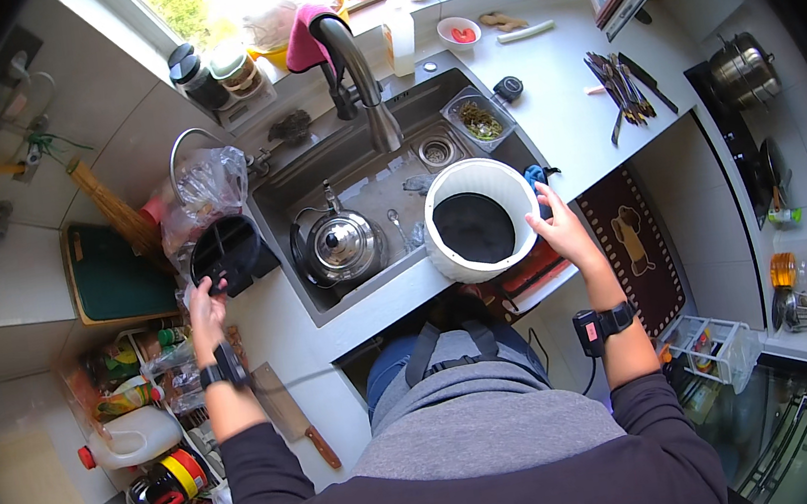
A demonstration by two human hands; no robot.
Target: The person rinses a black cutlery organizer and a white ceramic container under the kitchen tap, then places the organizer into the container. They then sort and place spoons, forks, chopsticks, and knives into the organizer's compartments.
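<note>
A black divided utensil holder (233, 245) stands on the counter left of the sink. My left hand (207, 314) is closed on its near edge. A round white bucket (445, 265) with a dark inner bottom is at the sink's front right edge. My right hand (562, 230) is beside the bucket's right rim, thumb and fingers apart, the thumb at the rim; whether it presses on it I cannot tell. In the grey sink (315, 308) are a steel kettle (342, 244), a spoon (395, 221) and a clear tub of greens (478, 120).
A cleaver (293, 417) lies on the left counter near my forearm. Several knives and other utensils (620, 89) lie on the right counter. The faucet (370, 105), draped with a pink cloth (305, 42), overhangs the sink. Bottles (134, 438) crowd the lower left.
</note>
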